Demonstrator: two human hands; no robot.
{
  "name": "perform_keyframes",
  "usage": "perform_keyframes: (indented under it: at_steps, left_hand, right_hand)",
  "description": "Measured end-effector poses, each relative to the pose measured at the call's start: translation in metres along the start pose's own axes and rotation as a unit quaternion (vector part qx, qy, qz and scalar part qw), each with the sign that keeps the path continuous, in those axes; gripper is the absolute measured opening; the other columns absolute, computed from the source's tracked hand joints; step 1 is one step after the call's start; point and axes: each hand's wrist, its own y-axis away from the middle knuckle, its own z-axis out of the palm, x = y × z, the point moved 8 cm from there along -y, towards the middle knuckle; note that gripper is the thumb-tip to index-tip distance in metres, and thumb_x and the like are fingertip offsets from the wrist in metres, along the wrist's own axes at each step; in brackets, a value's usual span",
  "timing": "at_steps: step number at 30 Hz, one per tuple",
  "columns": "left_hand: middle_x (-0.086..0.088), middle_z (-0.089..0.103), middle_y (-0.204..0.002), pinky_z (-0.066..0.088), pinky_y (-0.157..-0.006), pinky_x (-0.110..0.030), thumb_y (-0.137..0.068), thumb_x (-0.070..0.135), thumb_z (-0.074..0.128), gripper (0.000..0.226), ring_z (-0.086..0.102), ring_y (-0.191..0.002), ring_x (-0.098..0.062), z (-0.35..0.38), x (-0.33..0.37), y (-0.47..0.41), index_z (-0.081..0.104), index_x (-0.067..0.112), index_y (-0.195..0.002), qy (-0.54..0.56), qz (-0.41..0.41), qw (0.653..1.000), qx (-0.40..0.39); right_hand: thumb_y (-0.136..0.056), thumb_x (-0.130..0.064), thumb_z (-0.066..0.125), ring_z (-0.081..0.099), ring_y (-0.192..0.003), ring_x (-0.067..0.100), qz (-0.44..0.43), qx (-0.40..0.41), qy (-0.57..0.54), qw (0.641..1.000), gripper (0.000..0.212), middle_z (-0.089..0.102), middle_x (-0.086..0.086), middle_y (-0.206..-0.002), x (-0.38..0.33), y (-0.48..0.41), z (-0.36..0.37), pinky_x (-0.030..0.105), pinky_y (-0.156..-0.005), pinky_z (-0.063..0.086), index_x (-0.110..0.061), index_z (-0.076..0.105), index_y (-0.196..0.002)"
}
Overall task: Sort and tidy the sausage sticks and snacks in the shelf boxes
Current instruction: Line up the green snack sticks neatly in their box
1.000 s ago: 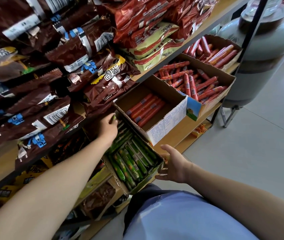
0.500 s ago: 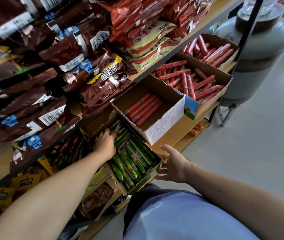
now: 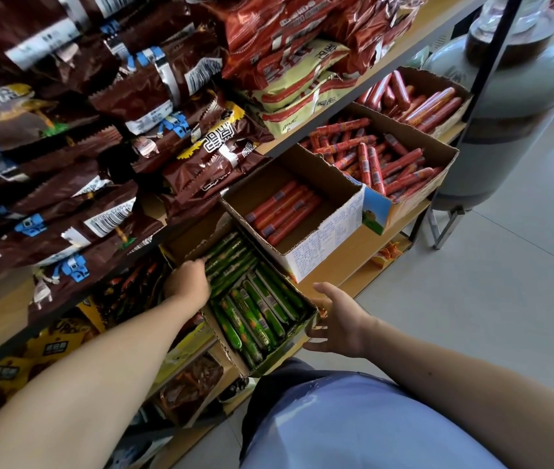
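A cardboard box (image 3: 279, 354) of green sausage sticks (image 3: 257, 311) juts out from the lower shelf. My left hand (image 3: 186, 280) reaches into its back half, back of the hand up, fingertips resting on the green sticks there. My right hand (image 3: 336, 319) is at the box's front right corner, fingers loosely spread and touching the rim. To the right and above, a white-sided box (image 3: 324, 247) holds a few red sausage sticks (image 3: 282, 211). Behind it, a fuller box (image 3: 439, 170) has several red sticks (image 3: 370, 154) lying criss-cross.
Brown snack bags (image 3: 83, 225) overhang the shelf above the green box. Red and yellow sausage packs (image 3: 296, 86) lie on the upper shelf. A fourth box (image 3: 438, 79) of thick red sausages stands far right. A grey gas cylinder (image 3: 512, 106) and a black shelf post (image 3: 492, 62) stand beside the shelf.
My left hand came down from under the shelf edge with a green stick and now lies on the sticks in the box. My right hand stayed at the box corner.
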Motion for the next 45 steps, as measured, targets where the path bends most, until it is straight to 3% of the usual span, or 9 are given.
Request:
perform_keyframes:
  at_steps: [7,10,13,19,29,33,36,40,45]
  left_hand:
    - [-0.010,0.065,-0.121,0.052,-0.081,-0.031,-0.091,0.029,0.064,0.034,0.063,-0.099,-0.025,0.012,0.035,0.012,0.063,0.014,-0.121,0.140,0.111,0.982,-0.058]
    - [-0.011,0.035,-0.154,0.036,-0.112,-0.040,-0.089,0.036,0.063,0.048,0.035,-0.140,-0.029,0.033,0.053,0.030,0.054,0.024,-0.134,0.077,0.210,0.963,-0.153]
    - [-0.001,0.011,-0.162,0.022,-0.120,-0.047,-0.087,0.037,0.060,0.067,0.012,-0.149,-0.029,0.046,0.052,0.044,0.033,0.032,-0.148,0.013,0.258,0.944,-0.204]
    - [-0.009,0.010,-0.164,0.026,-0.119,-0.040,-0.090,0.047,0.056,0.085,0.019,-0.148,-0.030,0.051,0.038,0.039,0.009,0.021,-0.157,0.053,0.143,0.957,-0.248]
    - [-0.010,0.032,-0.154,0.039,-0.110,-0.041,-0.081,0.060,0.056,0.086,0.040,-0.136,-0.030,0.054,0.045,0.036,0.025,0.022,-0.152,0.054,0.117,0.954,-0.270]
    - [-0.009,0.035,-0.153,0.042,-0.109,-0.043,-0.075,0.062,0.060,0.092,0.041,-0.135,-0.029,0.055,0.042,0.035,0.029,0.021,-0.151,0.096,0.106,0.954,-0.264]
    - [-0.007,0.051,-0.137,0.049,-0.100,-0.040,-0.071,0.057,0.067,0.080,0.053,-0.121,-0.025,0.053,0.034,0.030,0.044,0.020,-0.140,0.181,0.056,0.948,-0.255]
    - [-0.006,0.061,-0.119,0.048,-0.095,-0.037,-0.090,0.039,0.066,0.033,0.057,-0.110,-0.024,0.046,0.031,0.022,0.060,0.019,-0.115,0.304,0.001,0.920,-0.246]
    - [-0.002,0.057,-0.122,0.043,-0.096,-0.034,-0.093,0.039,0.063,0.027,0.052,-0.118,-0.024,0.043,0.021,0.021,0.062,0.019,-0.110,0.348,-0.027,0.907,-0.237]
  right_hand:
    - [-0.096,-0.054,0.043,0.061,-0.103,0.030,-0.004,0.001,0.000,1.000,0.058,0.060,0.017,-0.122,-0.002,0.002,0.001,0.047,-0.093,0.052,-0.014,0.050,-0.138]
    - [-0.096,-0.054,0.042,0.061,-0.103,0.030,-0.002,0.000,0.000,1.000,0.058,0.060,0.016,-0.121,0.000,0.003,0.001,0.046,-0.090,0.053,-0.014,0.051,-0.137]
    - [-0.096,-0.054,0.044,0.059,-0.100,0.028,-0.003,0.004,-0.001,1.000,0.058,0.059,0.016,-0.118,0.000,0.002,0.001,0.045,-0.085,0.054,-0.014,0.052,-0.136]
    - [-0.095,-0.054,0.044,0.060,-0.097,0.029,-0.002,0.008,-0.001,1.000,0.059,0.060,0.017,-0.115,0.000,0.001,0.000,0.046,-0.089,0.053,-0.013,0.052,-0.136]
    - [-0.097,-0.055,0.043,0.056,-0.104,0.029,-0.001,0.042,0.080,0.996,0.055,0.057,0.014,-0.124,-0.008,0.008,0.005,0.045,-0.091,0.045,-0.012,0.052,-0.129]
    - [-0.095,-0.051,0.048,0.052,-0.107,0.022,-0.186,0.231,0.331,0.896,0.044,0.047,0.006,-0.127,-0.058,0.022,0.011,0.043,-0.095,0.048,-0.016,0.052,-0.122]
    - [-0.097,-0.042,0.052,0.066,-0.097,0.017,-0.288,0.135,0.358,0.878,0.033,0.066,0.004,-0.112,-0.078,0.028,0.057,0.041,-0.090,0.057,-0.017,0.059,-0.117]
    - [-0.082,-0.072,0.046,0.061,-0.118,0.023,-0.143,0.016,0.408,0.901,0.080,0.063,0.006,-0.131,-0.040,0.008,0.090,0.044,-0.108,0.046,-0.014,0.053,-0.137]
    - [-0.102,-0.052,0.040,0.062,-0.114,0.024,-0.116,0.019,0.422,0.899,0.043,0.063,0.006,-0.122,-0.035,-0.004,0.092,0.041,-0.106,0.047,-0.018,0.054,-0.123]
